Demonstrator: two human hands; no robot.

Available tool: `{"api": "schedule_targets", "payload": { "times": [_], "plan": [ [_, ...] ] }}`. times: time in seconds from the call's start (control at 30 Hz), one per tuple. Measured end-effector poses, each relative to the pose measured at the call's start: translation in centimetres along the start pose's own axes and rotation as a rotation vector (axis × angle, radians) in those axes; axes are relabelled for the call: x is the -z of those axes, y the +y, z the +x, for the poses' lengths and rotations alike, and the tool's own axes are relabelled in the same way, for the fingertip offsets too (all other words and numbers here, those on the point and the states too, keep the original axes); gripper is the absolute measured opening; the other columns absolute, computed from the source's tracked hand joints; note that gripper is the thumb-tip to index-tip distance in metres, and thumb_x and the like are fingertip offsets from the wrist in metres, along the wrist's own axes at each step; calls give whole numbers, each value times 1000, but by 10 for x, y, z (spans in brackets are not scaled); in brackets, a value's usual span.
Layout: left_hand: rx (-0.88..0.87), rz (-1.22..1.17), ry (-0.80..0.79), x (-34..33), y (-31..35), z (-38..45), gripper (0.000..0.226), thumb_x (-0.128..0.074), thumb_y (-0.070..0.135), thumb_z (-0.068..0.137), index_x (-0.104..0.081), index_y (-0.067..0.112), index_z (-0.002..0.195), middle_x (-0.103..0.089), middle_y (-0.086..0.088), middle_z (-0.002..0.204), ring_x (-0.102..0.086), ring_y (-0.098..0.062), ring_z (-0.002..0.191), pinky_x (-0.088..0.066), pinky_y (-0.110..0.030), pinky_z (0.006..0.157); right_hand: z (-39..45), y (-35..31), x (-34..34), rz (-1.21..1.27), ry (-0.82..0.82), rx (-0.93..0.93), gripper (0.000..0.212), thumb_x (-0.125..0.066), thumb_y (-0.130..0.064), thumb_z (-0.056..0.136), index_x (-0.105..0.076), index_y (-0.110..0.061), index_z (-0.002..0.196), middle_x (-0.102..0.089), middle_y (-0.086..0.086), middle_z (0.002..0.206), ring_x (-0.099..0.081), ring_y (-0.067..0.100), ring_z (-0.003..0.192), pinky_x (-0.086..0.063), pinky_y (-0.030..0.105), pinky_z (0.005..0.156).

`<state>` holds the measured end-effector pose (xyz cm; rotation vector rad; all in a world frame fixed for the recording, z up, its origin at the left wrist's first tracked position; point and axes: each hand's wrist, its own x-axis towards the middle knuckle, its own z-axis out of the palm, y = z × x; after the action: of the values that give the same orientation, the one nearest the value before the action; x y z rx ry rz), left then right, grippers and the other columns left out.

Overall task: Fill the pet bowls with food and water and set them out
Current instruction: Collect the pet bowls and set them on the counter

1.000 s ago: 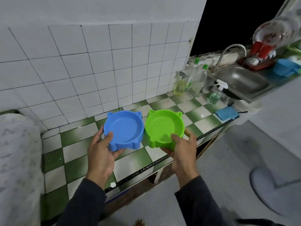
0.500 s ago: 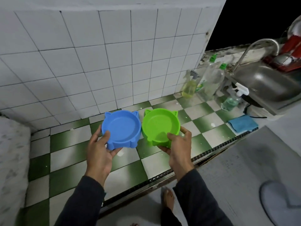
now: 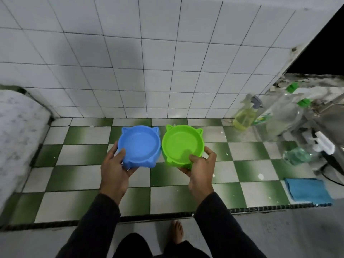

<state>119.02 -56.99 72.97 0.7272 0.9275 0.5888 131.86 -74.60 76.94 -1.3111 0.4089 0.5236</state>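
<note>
My left hand [image 3: 115, 172] grips the near rim of a blue pet bowl [image 3: 140, 145] with cat-ear tabs, thumb on top of the rim. My right hand [image 3: 200, 171] grips a matching green pet bowl [image 3: 182, 144] the same way. Both bowls are empty and sit side by side, almost touching, over the green-and-white checkered counter [image 3: 83, 155]. Whether they rest on the tiles or hover just above them I cannot tell.
At the right stand a yellow spray bottle [image 3: 244, 118], clear bottles with green caps [image 3: 284, 116] and a teal spray bottle [image 3: 299, 155]. A folded blue cloth [image 3: 309, 190] lies near the counter's front edge. A grey speckled object [image 3: 16, 136] fills the left. White tiled wall behind.
The view has swung left and down to face the counter squarely. The sink has left the frame. Both bowls have come lower over the tiles, still held in the same grips.
</note>
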Motion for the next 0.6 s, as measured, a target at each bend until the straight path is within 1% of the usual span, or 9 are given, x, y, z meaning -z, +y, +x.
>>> {"api": "schedule_targets", "payload": {
  "times": [0.13,0.27,0.37,0.47,0.53,0.6],
  "plan": [
    [-21,-6,32,-1,-8,2,38,-53,17,106,-62,31,140,-59,-6,143,-63,-35,123,-61,-47,80,17,3,3,-8,-52,-21,52,-51,7,93,-43,-25,132,-51,1,119,-57,32,109,-63,48,66],
    [-34,10,44,1,-16,9,35,-49,20,108,-63,31,138,-59,-5,143,-63,-34,123,-61,-43,77,37,10,4,-16,-73,-75,53,-56,7,93,-44,-25,134,-50,4,123,-56,34,112,-63,48,65],
    [-21,70,55,2,-22,17,35,-50,19,108,-63,28,139,-60,-4,140,-62,-33,123,-62,-43,78,51,20,3,-46,-76,-113,54,-58,6,95,-43,-26,135,-49,5,128,-56,31,111,-63,48,67],
    [-5,109,84,6,-28,27,39,-53,18,107,-58,24,145,-60,-3,139,-61,-33,123,-62,-43,77,63,30,2,-78,-73,-147,54,-58,6,95,-43,-26,135,-46,8,134,-55,31,112,-63,49,68],
    [29,118,97,10,-35,36,42,-53,17,107,-54,23,148,-58,-4,140,-60,-34,124,-62,-47,81,73,37,1,-106,-63,-167,54,-57,6,95,-43,-26,136,-45,9,137,-54,32,113,-63,51,70],
    [71,121,108,15,-40,46,45,-53,16,106,-50,22,151,-55,-5,145,-58,-34,126,-59,-56,92,81,45,0,-130,-47,-185,54,-57,6,95,-42,-26,136,-44,9,137,-54,31,111,-63,52,71]
  ]
}}
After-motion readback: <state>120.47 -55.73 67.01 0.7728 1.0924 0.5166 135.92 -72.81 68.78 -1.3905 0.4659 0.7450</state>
